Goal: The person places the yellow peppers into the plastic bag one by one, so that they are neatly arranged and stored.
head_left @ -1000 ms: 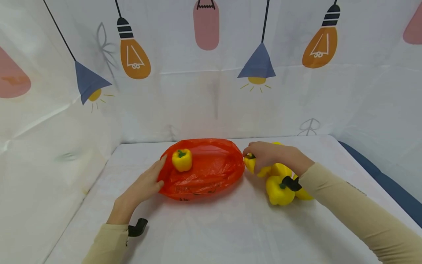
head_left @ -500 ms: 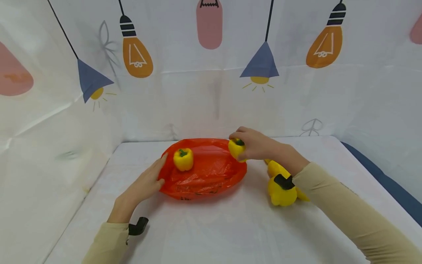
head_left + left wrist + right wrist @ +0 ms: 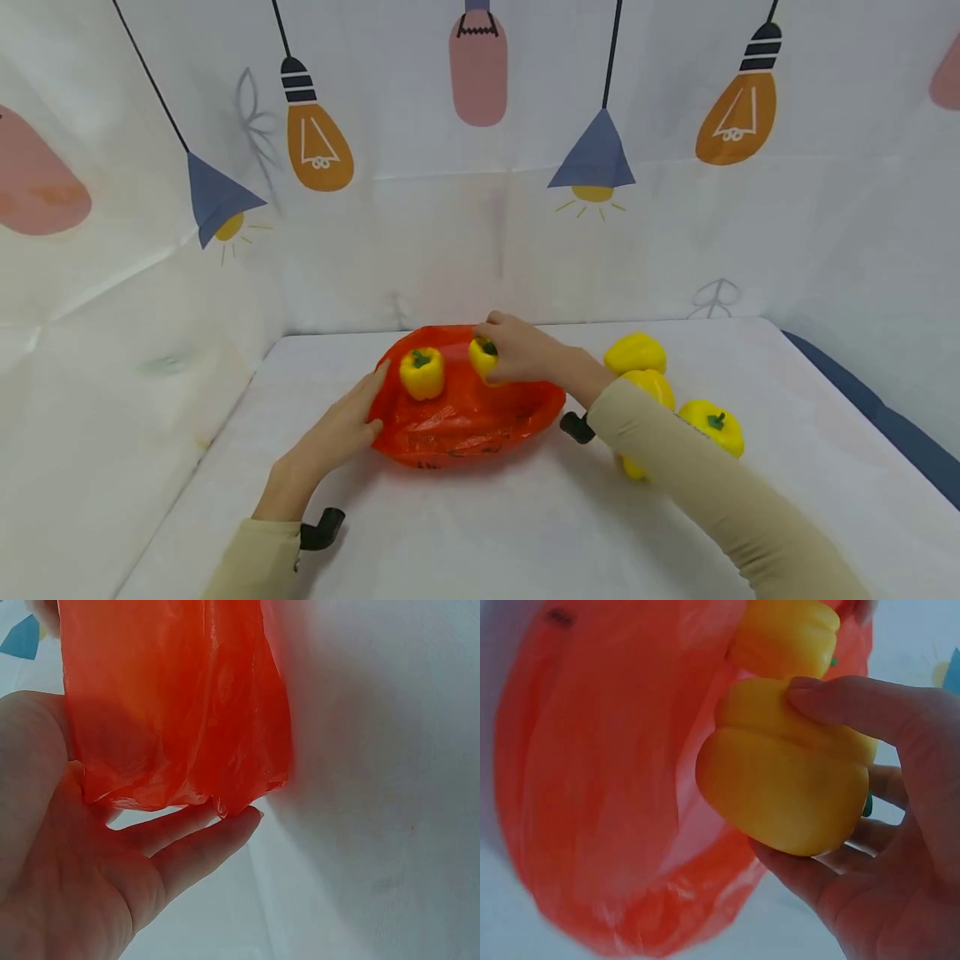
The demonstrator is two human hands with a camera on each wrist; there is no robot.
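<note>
Right hand (image 3: 519,350) moved leftward, gripping pepper (image 3: 784,776)

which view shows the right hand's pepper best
Right wrist view: the pepper is large and mostly uncovered in the right hand. The head view shows it small, partly hidden by that hand; the left wrist view lacks it.

Head view evenly, softly lit; faint shadow on the worktop (image 3: 457,542), near-edge side of the red bag (image 3: 456,412). Small glints on its plastic. Wrist views dimmer, softer; right one hazy, bluish.
</note>
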